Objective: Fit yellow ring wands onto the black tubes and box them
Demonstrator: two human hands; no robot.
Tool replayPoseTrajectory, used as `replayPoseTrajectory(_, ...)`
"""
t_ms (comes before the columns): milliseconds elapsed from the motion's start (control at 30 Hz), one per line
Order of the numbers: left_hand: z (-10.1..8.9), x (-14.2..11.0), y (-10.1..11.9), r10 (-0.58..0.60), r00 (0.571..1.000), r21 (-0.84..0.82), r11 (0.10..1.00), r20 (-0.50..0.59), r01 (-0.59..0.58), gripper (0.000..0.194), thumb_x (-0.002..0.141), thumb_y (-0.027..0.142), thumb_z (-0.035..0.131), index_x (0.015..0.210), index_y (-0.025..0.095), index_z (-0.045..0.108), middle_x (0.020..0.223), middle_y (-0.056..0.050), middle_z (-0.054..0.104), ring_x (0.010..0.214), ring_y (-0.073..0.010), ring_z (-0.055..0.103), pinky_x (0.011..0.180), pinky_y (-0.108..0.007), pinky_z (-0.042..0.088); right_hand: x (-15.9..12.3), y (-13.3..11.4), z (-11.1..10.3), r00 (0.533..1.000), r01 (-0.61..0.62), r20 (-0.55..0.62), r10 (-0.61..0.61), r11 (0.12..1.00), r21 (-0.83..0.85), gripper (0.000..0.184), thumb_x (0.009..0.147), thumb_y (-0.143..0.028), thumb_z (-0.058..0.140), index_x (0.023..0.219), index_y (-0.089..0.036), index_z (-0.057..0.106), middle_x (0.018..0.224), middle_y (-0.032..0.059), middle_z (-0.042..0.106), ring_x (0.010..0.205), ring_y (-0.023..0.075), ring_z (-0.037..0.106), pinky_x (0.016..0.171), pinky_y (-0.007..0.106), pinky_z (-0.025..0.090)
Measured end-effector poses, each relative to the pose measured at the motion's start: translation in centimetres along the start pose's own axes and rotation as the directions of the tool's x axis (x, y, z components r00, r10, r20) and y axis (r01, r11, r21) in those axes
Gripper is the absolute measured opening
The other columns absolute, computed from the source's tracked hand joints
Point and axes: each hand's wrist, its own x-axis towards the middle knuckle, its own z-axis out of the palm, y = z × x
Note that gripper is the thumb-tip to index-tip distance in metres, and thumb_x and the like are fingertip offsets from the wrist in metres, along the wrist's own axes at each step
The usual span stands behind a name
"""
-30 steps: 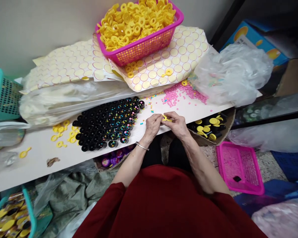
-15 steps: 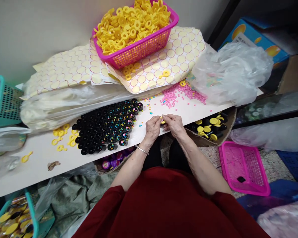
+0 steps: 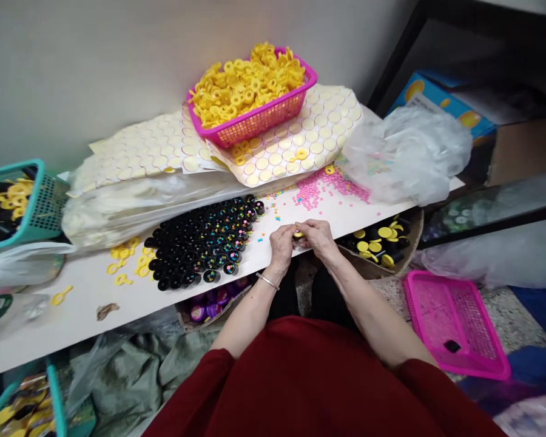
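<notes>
My left hand (image 3: 282,247) is closed around a small black cup with a yellow ring piece (image 3: 297,234) on top, at the front edge of the table. My right hand (image 3: 317,237) pinches the same cup from the other side, its fingertips at the yellow ring. The fingers hide most of the cup's body. Left of my hands stand rows of black cups (image 3: 200,243), packed close together. Those nearest my hands hold small coloured beads; the ones farther left look dark inside. Pink beads (image 3: 316,188) lie scattered on the table beyond my hands.
A pink basket (image 3: 264,121) heaped with yellow ring pieces sits on sticker sheets (image 3: 136,142) at the back. Loose yellow rings (image 3: 122,250) lie left of the cups. A carton of yellow-capped black cups (image 3: 382,243) stands below the right edge. A clear plastic bag (image 3: 409,152) lies behind it.
The camera view has tilted and shifted, so the table and baskets sit a little lower. Both hands remain together on the cup, with the fingers slightly shifted around the yellow ring.
</notes>
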Motion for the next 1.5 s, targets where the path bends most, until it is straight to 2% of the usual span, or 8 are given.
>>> replayPoseTrajectory(200,0.3,-0.5,-0.6,0.095,0.993,0.142,0.986,-0.076,-0.084,0.032,0.081,0.043,0.055,0.072,0.014,0.065,0.066,-0.002,0.063,0.060,-0.0104,0.052,0.055,-0.021,0.040,-0.7,0.6,0.5,0.999,0.027,-0.023,-0.026,0.998,0.054,0.030,0.060,-0.042,0.072,0.061,-0.015,0.059,0.044,-0.0035,0.054,0.035,0.0085,0.050,0.034,0.018,0.043)
replayPoseTrajectory(367,0.3,-0.6,-0.8,0.194,0.980,0.232,0.956,-0.046,-0.178,0.029,0.085,0.037,0.049,0.073,0.015,0.064,0.072,-0.003,0.065,0.070,-0.0125,0.057,0.066,-0.023,0.043,-0.6,1.5,0.5,0.995,0.072,-0.071,-0.064,0.991,0.116,0.032,0.059,-0.044,0.073,0.061,-0.016,0.059,0.048,-0.0036,0.055,0.037,0.0090,0.051,0.036,0.020,0.045)
replayPoseTrajectory(667,0.1,-0.1,-1.3,0.155,0.988,0.182,0.972,-0.022,-0.148,0.031,0.083,0.041,0.049,0.072,0.014,0.062,0.070,-0.002,0.062,0.068,-0.0122,0.055,0.065,-0.023,0.041,-0.4,1.2,-0.5,0.999,-0.026,0.047,0.017,0.981,0.194,0.036,0.064,-0.048,0.074,0.065,-0.016,0.058,0.046,-0.0033,0.054,0.035,0.0089,0.051,0.035,0.021,0.048)
replayPoseTrajectory(800,0.1,0.1,-1.3,0.153,0.988,0.192,0.970,-0.011,-0.148,0.034,0.083,0.045,0.049,0.073,0.015,0.063,0.065,0.000,0.059,0.064,-0.0113,0.053,0.062,-0.023,0.041,-1.3,2.2,-2.1,0.994,0.061,0.064,-0.091,0.925,0.375,0.036,0.066,-0.049,0.073,0.076,-0.017,0.059,0.064,-0.0011,0.063,0.047,0.0088,0.059,0.043,0.021,0.053)
replayPoseTrajectory(967,-0.6,0.4,-1.0,0.160,0.983,0.192,0.966,0.089,-0.175,0.039,0.083,0.050,0.049,0.073,0.015,0.064,0.066,-0.001,0.058,0.065,-0.0110,0.052,0.063,-0.023,0.041,-2.3,3.5,-2.6,0.987,0.152,0.004,-0.160,0.942,0.299,0.030,0.061,-0.036,0.076,0.078,-0.017,0.062,0.058,-0.0052,0.059,0.042,0.0055,0.051,0.037,0.017,0.046)
replayPoseTrajectory(1233,-2.1,0.6,-0.6,0.124,0.913,0.224,0.948,0.389,-0.225,0.048,0.059,0.039,0.076,0.098,0.014,0.063,0.071,0.004,0.055,0.059,-0.0061,0.041,0.057,-0.021,0.035,-2.2,3.6,-2.2,0.972,0.234,-0.071,-0.223,0.927,0.293,0.016,0.063,-0.028,0.070,0.069,-0.016,0.061,0.043,-0.0065,0.052,0.034,0.0049,0.041,0.032,0.017,0.032)
replayPoseTrajectory(1367,-1.6,0.3,-1.0,0.266,0.893,0.213,0.909,0.364,-0.358,0.027,0.067,0.039,0.069,0.076,0.014,0.062,0.069,0.002,0.054,0.064,-0.0086,0.045,0.061,-0.022,0.037,-2.5,3.7,-2.8,0.954,0.284,-0.002,-0.298,0.908,0.308,0.021,0.061,-0.029,0.075,0.075,-0.016,0.066,0.048,-0.0051,0.057,0.039,0.0070,0.047,0.037,0.020,0.038)
replayPoseTrajectory(1500,-1.6,-0.5,-0.8,0.404,0.821,0.270,0.805,0.403,-0.529,0.021,0.075,0.038,0.063,0.079,0.017,0.061,0.074,-0.001,0.057,0.069,-0.0119,0.050,0.064,-0.024,0.040,-3.1,3.1,-4.2,0.938,0.312,0.087,-0.334,0.928,0.202,0.024,0.059,-0.029,0.078,0.079,-0.017,0.070,0.052,-0.0041,0.060,0.043,0.0089,0.051,0.041,0.023,0.042)
